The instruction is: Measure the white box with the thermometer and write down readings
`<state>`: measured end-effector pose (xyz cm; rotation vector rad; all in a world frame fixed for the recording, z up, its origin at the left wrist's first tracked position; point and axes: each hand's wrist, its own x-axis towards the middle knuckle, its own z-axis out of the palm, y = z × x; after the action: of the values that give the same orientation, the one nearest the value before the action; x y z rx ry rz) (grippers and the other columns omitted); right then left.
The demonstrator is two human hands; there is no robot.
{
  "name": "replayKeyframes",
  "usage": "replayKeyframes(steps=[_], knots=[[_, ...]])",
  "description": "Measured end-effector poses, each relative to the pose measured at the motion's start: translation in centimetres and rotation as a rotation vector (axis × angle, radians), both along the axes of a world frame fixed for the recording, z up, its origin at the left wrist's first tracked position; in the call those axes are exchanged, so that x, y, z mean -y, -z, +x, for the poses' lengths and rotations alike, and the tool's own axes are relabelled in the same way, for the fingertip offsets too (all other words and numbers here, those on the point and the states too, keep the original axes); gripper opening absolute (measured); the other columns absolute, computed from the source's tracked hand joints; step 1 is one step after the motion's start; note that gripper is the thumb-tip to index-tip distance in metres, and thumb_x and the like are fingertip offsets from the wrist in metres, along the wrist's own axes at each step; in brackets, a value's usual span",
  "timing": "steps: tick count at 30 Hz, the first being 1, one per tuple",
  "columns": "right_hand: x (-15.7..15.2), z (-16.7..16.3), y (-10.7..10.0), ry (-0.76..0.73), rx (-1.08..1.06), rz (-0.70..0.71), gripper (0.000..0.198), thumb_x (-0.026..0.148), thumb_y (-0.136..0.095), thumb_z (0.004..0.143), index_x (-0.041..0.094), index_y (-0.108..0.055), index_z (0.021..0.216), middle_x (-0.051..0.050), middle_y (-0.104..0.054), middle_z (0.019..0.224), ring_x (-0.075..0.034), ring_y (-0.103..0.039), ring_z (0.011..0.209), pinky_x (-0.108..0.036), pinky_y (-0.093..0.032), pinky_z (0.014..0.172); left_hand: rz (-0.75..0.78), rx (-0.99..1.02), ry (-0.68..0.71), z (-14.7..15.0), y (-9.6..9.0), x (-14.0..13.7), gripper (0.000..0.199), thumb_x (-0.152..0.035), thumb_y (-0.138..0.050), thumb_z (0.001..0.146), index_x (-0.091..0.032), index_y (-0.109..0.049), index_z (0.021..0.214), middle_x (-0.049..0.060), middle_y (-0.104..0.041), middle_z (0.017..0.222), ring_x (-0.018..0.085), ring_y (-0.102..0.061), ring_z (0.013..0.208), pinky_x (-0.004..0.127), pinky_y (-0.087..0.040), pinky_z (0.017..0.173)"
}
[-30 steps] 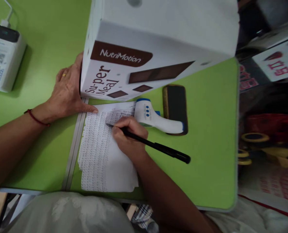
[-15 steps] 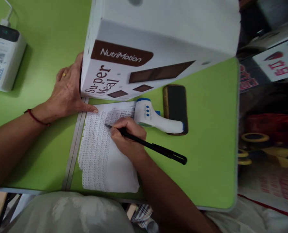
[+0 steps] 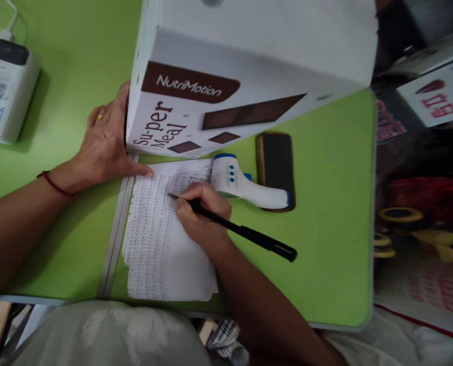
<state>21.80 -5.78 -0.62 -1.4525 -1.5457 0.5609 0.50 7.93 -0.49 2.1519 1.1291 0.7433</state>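
My right hand (image 3: 203, 211) grips a black pen (image 3: 245, 232), its tip on a sheet of paper (image 3: 188, 264) covered in rows of small handwriting. The right part of the sheet is blank. My left hand (image 3: 104, 140) lies open beside the lower left edge of a white NutriMotion box (image 3: 180, 112), thumb stretched onto the top of the paper; some of its fingers are partly hidden by the box. A white infrared thermometer (image 3: 241, 185) with blue buttons lies just right of the paper, its handle over a dark phone (image 3: 275, 168).
At the far left stands a white power bank (image 3: 8, 96) with a cable plugged in. A metal seam (image 3: 114, 234) crosses the green table (image 3: 325, 254). Beyond the table's right edge are rolls of tape (image 3: 401, 214) and a printed carton (image 3: 435, 96).
The pen tip has shifted slightly to the right along the paper with my right hand. My left hand stays in place.
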Motion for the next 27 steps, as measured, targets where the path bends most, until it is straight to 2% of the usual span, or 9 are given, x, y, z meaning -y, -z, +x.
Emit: replayKeyframes(steps=[3,8,12,16,24,27], knots=[[0.07,0.21,0.09,-0.033,-0.014,0.001,0.015,0.013,-0.058,0.074,0.025,-0.051,0.068,0.008,-0.053,0.058,-0.010,-0.050,0.051,-0.025,-0.043,0.050,0.016,0.012,0.007,-0.06,0.19,-0.10,0.122,-0.091,-0.084,0.039,-0.026,-0.052,0.137,0.012,-0.053,0.146,0.049,-0.040,0.143,0.067,-0.016,0.124],[0.08,0.19,0.19,-0.062,-0.007,0.019,0.014,0.013,-0.059,0.076,0.025,-0.053,0.069,0.008,-0.057,0.059,-0.010,-0.051,0.051,-0.025,-0.043,0.050,-0.013,-0.086,-0.010,0.11,-0.15,-0.05,0.134,-0.094,-0.082,0.037,-0.017,-0.048,0.141,0.018,-0.046,0.152,0.051,-0.037,0.145,0.067,-0.016,0.124],[0.21,0.15,0.12,-0.061,0.002,-0.003,0.015,0.011,-0.060,0.074,0.025,-0.053,0.070,0.009,-0.052,0.057,-0.009,-0.048,0.050,-0.025,-0.040,0.049,-0.026,-0.049,-0.009,0.11,-0.37,0.11,0.130,-0.092,-0.082,0.040,-0.020,-0.047,0.142,0.015,-0.049,0.151,0.049,-0.038,0.144,0.066,-0.015,0.124],[0.24,0.16,-0.01,-0.077,0.007,-0.019,0.015,0.012,-0.059,0.074,0.025,-0.053,0.070,0.009,-0.053,0.057,-0.010,-0.049,0.050,-0.026,-0.041,0.050,-0.011,-0.054,0.001,0.15,-0.28,0.11,0.131,-0.092,-0.083,0.038,-0.016,-0.047,0.140,0.017,-0.045,0.155,0.051,-0.038,0.143,0.069,-0.014,0.123],[0.12,0.24,0.10,-0.049,-0.009,-0.018,0.014,0.014,-0.058,0.072,0.025,-0.051,0.068,0.008,-0.053,0.056,-0.010,-0.048,0.050,-0.026,-0.042,0.050,0.003,-0.039,-0.013,0.18,-0.02,0.02,0.126,-0.089,-0.087,0.037,-0.021,-0.050,0.137,0.015,-0.048,0.153,0.051,-0.041,0.141,0.068,-0.017,0.123],[0.18,0.31,0.03,-0.039,-0.013,-0.021,0.014,0.013,-0.058,0.073,0.025,-0.051,0.069,0.008,-0.053,0.057,-0.010,-0.048,0.050,-0.026,-0.042,0.050,0.003,-0.052,-0.012,0.22,-0.15,0.11,0.131,-0.089,-0.086,0.037,-0.017,-0.048,0.139,0.018,-0.044,0.157,0.051,-0.040,0.141,0.068,-0.017,0.123]])
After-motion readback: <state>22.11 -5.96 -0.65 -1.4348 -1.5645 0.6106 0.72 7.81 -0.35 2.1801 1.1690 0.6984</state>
